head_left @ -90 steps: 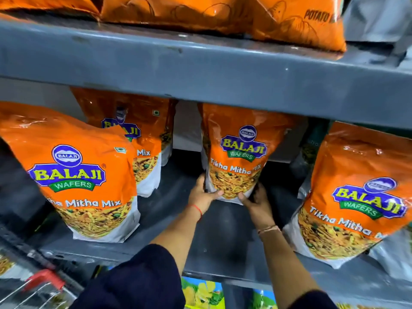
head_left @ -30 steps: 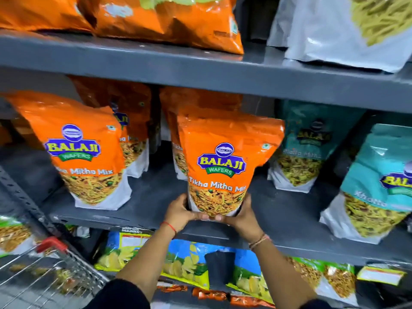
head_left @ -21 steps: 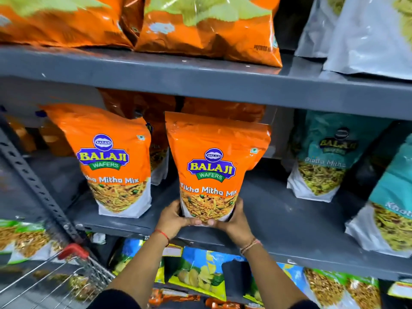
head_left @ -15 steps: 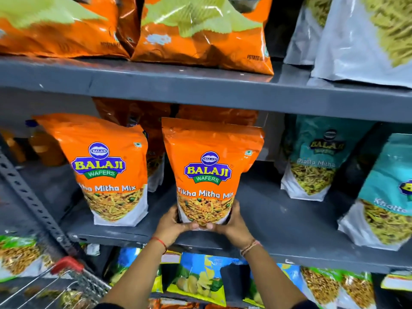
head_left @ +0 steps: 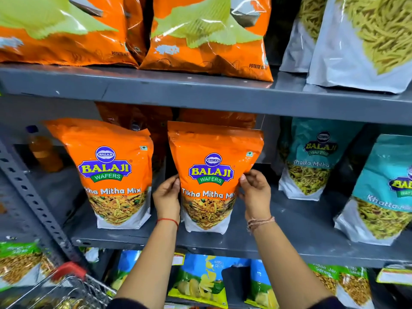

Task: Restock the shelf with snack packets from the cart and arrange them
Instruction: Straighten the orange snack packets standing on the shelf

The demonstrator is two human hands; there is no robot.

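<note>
An orange Tikha Mitha Mix packet (head_left: 211, 166) stands upright near the front of the grey middle shelf (head_left: 278, 224). My left hand (head_left: 167, 197) lies along its left edge and my right hand (head_left: 254, 192) pinches its right edge at mid height. A second orange packet of the same kind (head_left: 111, 170) stands to its left. More orange packets (head_left: 142, 121) stand behind both, mostly hidden. The wire cart (head_left: 66, 288) with a red handle shows at the bottom left.
Teal Khatta Mitha packets (head_left: 312, 161) stand to the right on the same shelf. Orange potato wafer bags (head_left: 200, 41) and white packets (head_left: 356, 41) fill the shelf above. Blue and green packets (head_left: 207, 279) sit below. A perforated grey upright (head_left: 33, 197) runs at the left.
Both hands slid up from the packet's bottom corners to its sides at mid height. The packet now stands on the shelf near the front edge.
</note>
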